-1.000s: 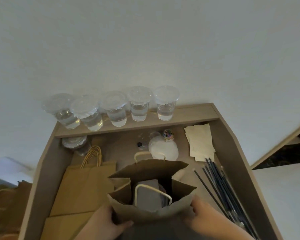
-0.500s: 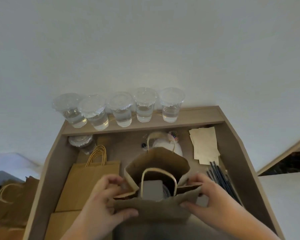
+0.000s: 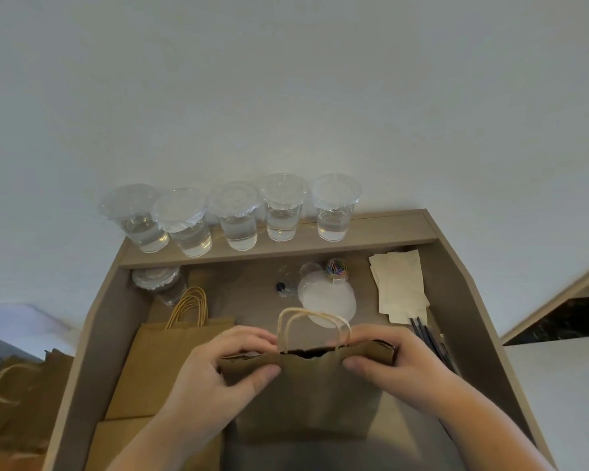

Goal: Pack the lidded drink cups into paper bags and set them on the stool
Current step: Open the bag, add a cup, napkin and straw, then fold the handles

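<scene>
Brown kraft paper bag [image 3: 306,385] upright at the near edge of the bench [image 3: 92,334], about midway along it. Both hands are on its top hem. The left hand [image 3: 225,372] pinches the left part, thumb on the near face and fingers curled over the far face. The right hand [image 3: 398,365] does likewise on the right part. Mouth pressed nearly flat, with only a dark slit below the two twisted-paper handles [image 3: 312,321], which stand up together. Contents hidden: probably a cup inside, but the slit is too narrow to confirm.

Back ledge [image 3: 381,229]: five lidded cups [image 3: 242,215] in a row, clear plastic, part-filled with clear liquid. Sixth lidded cup [image 3: 159,283] below the ledge, back left corner. Flat bags [image 3: 170,362] stacked along the left side, just beside the held bag. Back right corner: napkins [image 3: 400,287]. Black straws [image 3: 429,338] along the right edge. Mid-back: jar of coloured paper clips [image 3: 337,269], with a white disc [image 3: 327,300] just in front.

Beyond the bench's left edge, more brown bags [image 3: 17,402]. What carries them is out of view.

Step, as judged: closing one bag's mouth, with six cups unpacked. The next move calls for shifting grip from hem to handles, lifting level so the load stays upright, then carrying it off the bench. Lifting by the pinch alone could tear the hem.
</scene>
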A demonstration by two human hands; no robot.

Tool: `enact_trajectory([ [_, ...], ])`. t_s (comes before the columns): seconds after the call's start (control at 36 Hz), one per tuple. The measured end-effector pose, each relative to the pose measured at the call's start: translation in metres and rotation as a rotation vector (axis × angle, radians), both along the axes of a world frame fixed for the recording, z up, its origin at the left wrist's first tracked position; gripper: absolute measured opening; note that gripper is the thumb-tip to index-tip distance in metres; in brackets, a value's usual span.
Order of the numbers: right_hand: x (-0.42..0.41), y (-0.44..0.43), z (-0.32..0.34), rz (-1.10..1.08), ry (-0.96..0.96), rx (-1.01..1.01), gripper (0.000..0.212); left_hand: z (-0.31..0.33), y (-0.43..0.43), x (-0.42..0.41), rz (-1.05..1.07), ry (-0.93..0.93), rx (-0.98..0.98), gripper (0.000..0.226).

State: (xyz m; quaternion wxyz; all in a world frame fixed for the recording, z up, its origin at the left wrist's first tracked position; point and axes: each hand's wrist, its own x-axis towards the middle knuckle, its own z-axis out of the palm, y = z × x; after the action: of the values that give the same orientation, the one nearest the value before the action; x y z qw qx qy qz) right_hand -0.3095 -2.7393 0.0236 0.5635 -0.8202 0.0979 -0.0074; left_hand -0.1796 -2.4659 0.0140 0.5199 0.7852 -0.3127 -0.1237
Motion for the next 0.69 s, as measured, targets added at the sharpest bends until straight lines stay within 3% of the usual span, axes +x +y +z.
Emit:
enact_trajectory([
  [0.08, 0.003, 0.0, 0.002, -0.009, 0.031, -0.003, 0.025, 0.004, 0.001, -0.001, 0.016, 0.069, 0.04, 0.026],
  [0.19, 0.002, -0.001, 0.005, 0.005, 0.049, 0.073, 0.015, 0.009, 0.005, 0.004, -0.002, 0.155, 0.061, 0.033],
  [0.36, 0.008, -0.018, 0.01, 0.336, 0.23, 0.162, 0.031, 0.01, 0.007, 0.006, 0.013, 0.206, 0.038, 0.05],
  [0.42, 0.01, -0.031, 0.004, 0.362, 0.186, 0.3, 0.033, 0.01, 0.006, 0.006, 0.007, 0.236, 0.046, 0.05],
  [0.47, 0.016, -0.044, -0.012, 0.298, 0.144, 0.575, 0.072, 0.011, 0.005, 0.009, 0.004, 0.236, 0.068, 0.048],
  [0.53, 0.034, -0.052, -0.028, 0.156, 0.161, 0.775, 0.078, 0.015, 0.004, 0.011, -0.01, 0.222, 0.089, 0.042],
  [0.56, 0.047, -0.054, -0.036, 0.054, 0.18, 0.694, 0.068, 0.018, 0.003, 0.012, -0.021, 0.224, 0.101, 0.038],
  [0.64, 0.09, -0.061, -0.073, -0.263, 0.261, 0.068, 0.021, 0.022, 0.003, 0.013, -0.076, 0.238, 0.129, 0.041],
  [0.69, 0.117, -0.067, -0.093, -0.418, 0.247, -0.073, 0.023, 0.024, 0.004, 0.014, -0.089, 0.244, 0.136, 0.045],
])
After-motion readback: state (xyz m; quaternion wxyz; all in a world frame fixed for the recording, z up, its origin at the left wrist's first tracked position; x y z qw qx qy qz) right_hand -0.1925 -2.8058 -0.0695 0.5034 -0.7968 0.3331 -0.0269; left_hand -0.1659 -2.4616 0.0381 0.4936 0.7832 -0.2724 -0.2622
